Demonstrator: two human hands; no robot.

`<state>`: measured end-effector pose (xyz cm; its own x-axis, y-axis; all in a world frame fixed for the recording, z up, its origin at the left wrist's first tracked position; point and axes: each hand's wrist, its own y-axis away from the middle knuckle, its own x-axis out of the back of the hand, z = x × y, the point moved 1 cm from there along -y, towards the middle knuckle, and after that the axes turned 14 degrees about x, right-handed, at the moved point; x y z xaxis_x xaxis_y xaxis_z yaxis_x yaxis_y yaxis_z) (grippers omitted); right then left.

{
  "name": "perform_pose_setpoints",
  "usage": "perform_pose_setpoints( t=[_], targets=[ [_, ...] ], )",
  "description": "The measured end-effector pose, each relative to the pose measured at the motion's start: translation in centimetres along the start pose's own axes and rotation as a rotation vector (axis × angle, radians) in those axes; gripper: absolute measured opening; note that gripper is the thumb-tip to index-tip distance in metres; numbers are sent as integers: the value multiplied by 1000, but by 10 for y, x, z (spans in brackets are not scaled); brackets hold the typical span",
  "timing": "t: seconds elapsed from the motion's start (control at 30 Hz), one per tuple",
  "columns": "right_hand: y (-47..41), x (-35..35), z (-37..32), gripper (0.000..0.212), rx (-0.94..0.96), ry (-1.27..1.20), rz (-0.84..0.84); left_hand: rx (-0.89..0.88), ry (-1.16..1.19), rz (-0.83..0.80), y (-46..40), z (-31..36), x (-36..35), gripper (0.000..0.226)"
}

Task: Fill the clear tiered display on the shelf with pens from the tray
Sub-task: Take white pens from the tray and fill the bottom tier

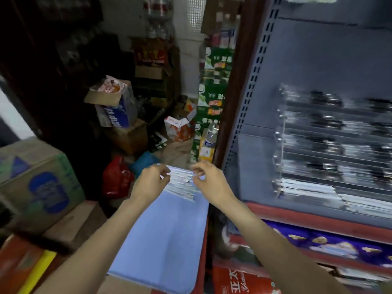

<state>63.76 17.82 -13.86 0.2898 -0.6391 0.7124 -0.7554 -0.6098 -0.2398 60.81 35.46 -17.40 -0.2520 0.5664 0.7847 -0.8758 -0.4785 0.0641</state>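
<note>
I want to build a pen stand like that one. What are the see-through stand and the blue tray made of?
The tiered display looks like clear, glossy acrylic or similar plastic: the dark pens show through it, and its edges glint. The tray looks like smooth, matte, pale blue plastic with a rounded corner, though the blur leaves this unsure.

Blue tray (167, 236) w/ pens (182, 184); shelf (318, 217) w/ display (331, 145).
</note>
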Motion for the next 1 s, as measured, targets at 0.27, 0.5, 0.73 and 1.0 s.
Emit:
perform_pose_setpoints(
  t=[0.27,0.5,0.73,1.0],
  targets=[
    [-32,-104,48,42,-210,175,-260,-14,-413,-246,-44,-84,-40,41],
    [-35,-137,80,34,-298,416,-384,-163,-598,-395,-57,-118,-65,59],
    [-30,-146,92,37,-340,474,-353,-157,-560,-304,-55,-125,-79,59],
    [-27,-144,96,32,-305,515,-339,-164,-577,-195,-44,-117,-88,58]
  ],
)
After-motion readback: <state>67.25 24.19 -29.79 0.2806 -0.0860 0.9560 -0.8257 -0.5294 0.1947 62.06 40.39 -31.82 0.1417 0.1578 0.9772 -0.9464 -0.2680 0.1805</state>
